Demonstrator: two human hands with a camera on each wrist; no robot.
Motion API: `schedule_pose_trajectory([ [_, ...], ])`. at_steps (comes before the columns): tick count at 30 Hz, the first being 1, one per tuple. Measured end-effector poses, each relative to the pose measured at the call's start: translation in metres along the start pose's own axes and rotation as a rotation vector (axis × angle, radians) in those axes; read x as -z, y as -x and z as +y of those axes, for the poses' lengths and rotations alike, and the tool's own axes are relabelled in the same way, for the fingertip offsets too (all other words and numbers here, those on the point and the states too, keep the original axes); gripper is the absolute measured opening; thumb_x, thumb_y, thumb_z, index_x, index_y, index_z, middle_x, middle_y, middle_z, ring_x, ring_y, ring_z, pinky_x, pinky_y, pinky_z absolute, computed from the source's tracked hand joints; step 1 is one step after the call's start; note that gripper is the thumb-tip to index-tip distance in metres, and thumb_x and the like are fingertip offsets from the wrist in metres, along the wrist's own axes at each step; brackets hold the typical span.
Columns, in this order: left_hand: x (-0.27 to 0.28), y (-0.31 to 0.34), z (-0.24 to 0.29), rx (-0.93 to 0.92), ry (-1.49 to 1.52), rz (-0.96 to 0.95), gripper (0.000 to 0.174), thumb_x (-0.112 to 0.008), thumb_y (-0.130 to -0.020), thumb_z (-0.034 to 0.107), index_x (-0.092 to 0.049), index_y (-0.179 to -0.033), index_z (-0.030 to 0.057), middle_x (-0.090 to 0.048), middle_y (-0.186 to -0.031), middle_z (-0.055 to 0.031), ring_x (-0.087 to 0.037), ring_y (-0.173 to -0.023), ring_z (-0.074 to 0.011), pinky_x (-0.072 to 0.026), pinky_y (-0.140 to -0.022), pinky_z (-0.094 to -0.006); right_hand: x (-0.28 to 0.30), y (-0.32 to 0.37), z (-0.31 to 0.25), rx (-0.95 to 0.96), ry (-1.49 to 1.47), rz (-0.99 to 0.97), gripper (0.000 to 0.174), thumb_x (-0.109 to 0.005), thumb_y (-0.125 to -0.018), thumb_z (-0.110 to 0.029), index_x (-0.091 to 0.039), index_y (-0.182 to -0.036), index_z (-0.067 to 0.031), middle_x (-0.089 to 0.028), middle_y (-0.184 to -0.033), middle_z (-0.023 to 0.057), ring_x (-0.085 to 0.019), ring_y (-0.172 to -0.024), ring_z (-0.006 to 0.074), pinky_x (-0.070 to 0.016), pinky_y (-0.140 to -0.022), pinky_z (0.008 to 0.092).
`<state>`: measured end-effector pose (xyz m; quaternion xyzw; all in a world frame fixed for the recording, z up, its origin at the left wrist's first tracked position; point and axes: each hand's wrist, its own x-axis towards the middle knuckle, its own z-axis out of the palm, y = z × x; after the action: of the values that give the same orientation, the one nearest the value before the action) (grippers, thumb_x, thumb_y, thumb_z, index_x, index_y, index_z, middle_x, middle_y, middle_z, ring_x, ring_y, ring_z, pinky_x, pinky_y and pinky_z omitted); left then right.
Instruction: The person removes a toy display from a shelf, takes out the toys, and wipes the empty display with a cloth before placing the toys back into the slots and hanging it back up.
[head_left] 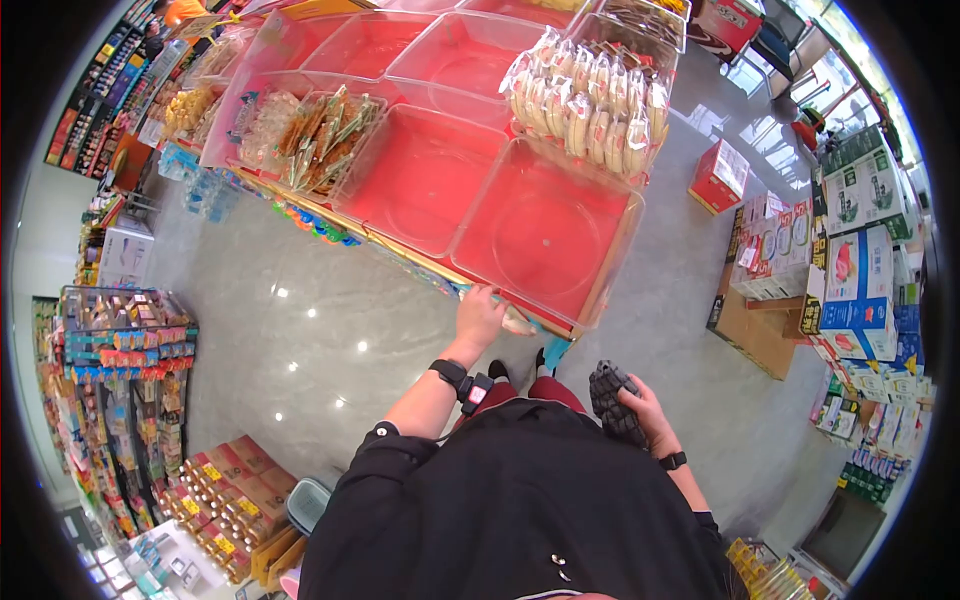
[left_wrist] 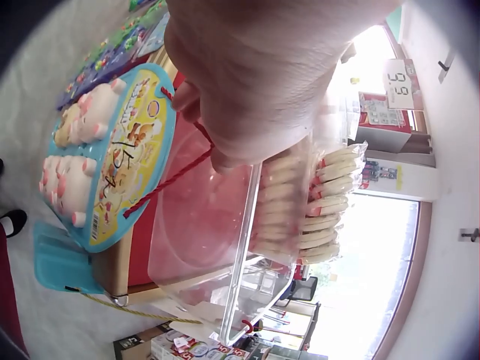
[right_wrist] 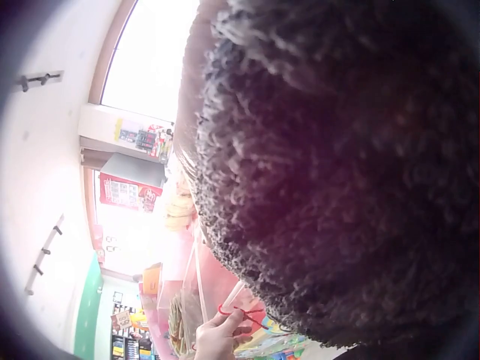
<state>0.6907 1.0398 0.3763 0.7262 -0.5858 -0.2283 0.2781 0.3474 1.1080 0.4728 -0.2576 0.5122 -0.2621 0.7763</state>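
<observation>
My left hand (head_left: 480, 318) is at the front edge of the display stand, its fingers pinching a red cord (left_wrist: 171, 180). That cord runs through a yellow and blue backing card (left_wrist: 139, 150) with a handwritten price. Pink pig-shaped toys (left_wrist: 75, 187) are mounted on the card, which hangs beside the stand. In the right wrist view the left hand (right_wrist: 217, 337) also shows at the cord. My right hand (head_left: 652, 415) grips a dark grey, fuzzy, quilted-looking item (head_left: 617, 402) beside my body; its pile (right_wrist: 345, 172) fills most of the right wrist view.
Clear plastic bins (head_left: 545, 235) sit on the red-lined stand. One holds packaged pale sticks (head_left: 590, 105), another brown packaged snacks (head_left: 330, 140). A light blue holder (left_wrist: 64, 259) hangs at the stand's corner. Stacked cartons (head_left: 855, 290) line the right, product shelves (head_left: 120, 400) the left.
</observation>
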Motion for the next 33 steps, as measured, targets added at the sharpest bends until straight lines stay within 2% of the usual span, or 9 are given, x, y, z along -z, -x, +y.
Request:
schedule_pose_trajectory([
  [9, -0.002, 0.005, -0.003, 0.060, 0.037, -0.006, 0.027, -0.070, -0.081, 0.022, -0.068, -0.103, 0.0067, -0.062, -0.099, -0.0142, -0.062, -0.092, -0.0349, -0.0516, -0.078, -0.0428, 0.003, -0.004, 0.002, -0.008, 0.004, 0.012, 0.044, -0.064, -0.089, -0.015, -0.050, -0.127, 0.0016, -0.064, -0.111, 0.0104, -0.064, -0.095, 0.0176, -0.0535, -0.084, 0.0317],
  [12, -0.006, 0.004, -0.004, -0.006, 0.011, 0.054, 0.024, -0.069, -0.083, 0.022, -0.069, -0.102, 0.0063, -0.062, -0.096, -0.0132, -0.062, -0.087, -0.0322, -0.0509, -0.075, -0.0402, 0.000, -0.007, 0.000, -0.006, -0.014, -0.010, 0.043, -0.064, -0.089, -0.014, -0.050, -0.127, 0.0015, -0.064, -0.112, 0.0108, -0.064, -0.095, 0.0174, -0.0537, -0.083, 0.0316],
  [18, -0.005, -0.001, 0.000, 0.028, 0.031, 0.018, 0.023, -0.066, -0.085, 0.024, -0.069, -0.100, 0.0075, -0.063, -0.103, -0.0127, -0.062, -0.095, -0.0341, -0.0515, -0.078, -0.0428, 0.000, -0.011, -0.012, -0.039, 0.064, -0.045, 0.043, -0.062, -0.090, -0.013, -0.049, -0.128, 0.0020, -0.064, -0.112, 0.0114, -0.064, -0.096, 0.0179, -0.0538, -0.084, 0.0318],
  [22, -0.016, -0.003, -0.012, -0.057, 0.045, 0.058, 0.024, -0.062, -0.088, 0.027, -0.068, -0.100, 0.0075, -0.064, -0.104, -0.0139, -0.062, -0.096, -0.0345, -0.0516, -0.078, -0.0444, 0.006, -0.022, -0.006, 0.036, 0.044, -0.116, 0.045, -0.061, -0.090, -0.011, -0.047, -0.131, 0.0017, -0.062, -0.117, 0.0122, -0.064, -0.099, 0.0204, -0.0538, -0.087, 0.0351],
  [24, -0.014, -0.004, -0.011, -0.053, 0.051, 0.055, 0.025, -0.060, -0.089, 0.028, -0.067, -0.101, 0.0074, -0.064, -0.105, -0.0145, -0.063, -0.096, -0.0347, -0.0516, -0.078, -0.0451, 0.003, -0.022, -0.012, 0.058, -0.032, -0.056, 0.050, -0.059, -0.090, -0.008, -0.043, -0.136, 0.0005, -0.060, -0.123, 0.0140, -0.064, -0.104, 0.0232, -0.0529, -0.090, 0.0368],
  [26, -0.004, -0.005, 0.003, 0.058, -0.027, -0.167, 0.025, -0.058, -0.090, 0.027, -0.066, -0.103, 0.0076, -0.065, -0.103, -0.0159, -0.064, -0.093, -0.0357, -0.0522, -0.078, -0.0464, -0.001, -0.025, -0.015, 0.079, -0.003, -0.085, 0.053, -0.058, -0.089, -0.007, -0.041, -0.139, -0.0007, -0.059, -0.124, 0.0143, -0.063, -0.105, 0.0233, -0.0523, -0.090, 0.0364],
  [30, -0.027, -0.007, -0.013, 0.027, -0.081, -0.103, 0.024, -0.057, -0.090, 0.025, -0.065, -0.104, 0.0072, -0.065, -0.102, -0.0170, -0.064, -0.091, -0.0372, -0.0527, -0.078, -0.0468, -0.024, -0.037, -0.030, 0.061, 0.106, -0.152, 0.063, -0.056, -0.087, -0.004, -0.035, -0.147, -0.0052, -0.057, -0.127, 0.0160, -0.062, -0.107, 0.0247, -0.0519, -0.091, 0.0360],
  [31, -0.031, -0.008, -0.014, -0.009, -0.049, -0.087, 0.024, -0.056, -0.090, 0.025, -0.066, -0.101, 0.0063, -0.066, -0.102, -0.0164, -0.064, -0.092, -0.0360, -0.0529, -0.078, -0.0456, -0.028, -0.046, -0.027, 0.064, 0.131, -0.161, 0.068, -0.056, -0.086, -0.002, -0.032, -0.149, -0.0065, -0.057, -0.126, 0.0170, -0.063, -0.104, 0.0245, -0.0531, -0.087, 0.0351],
  [33, -0.034, -0.009, -0.015, -0.030, -0.018, -0.039, 0.024, -0.056, -0.091, 0.025, -0.066, -0.098, 0.0053, -0.066, -0.101, -0.0158, -0.064, -0.093, -0.0348, -0.0532, -0.078, -0.0443, -0.038, -0.062, -0.027, 0.036, 0.176, -0.216, 0.077, -0.062, -0.085, -0.003, -0.024, -0.152, -0.0056, -0.057, -0.125, 0.0193, -0.064, -0.100, 0.0264, -0.0551, -0.084, 0.0387],
])
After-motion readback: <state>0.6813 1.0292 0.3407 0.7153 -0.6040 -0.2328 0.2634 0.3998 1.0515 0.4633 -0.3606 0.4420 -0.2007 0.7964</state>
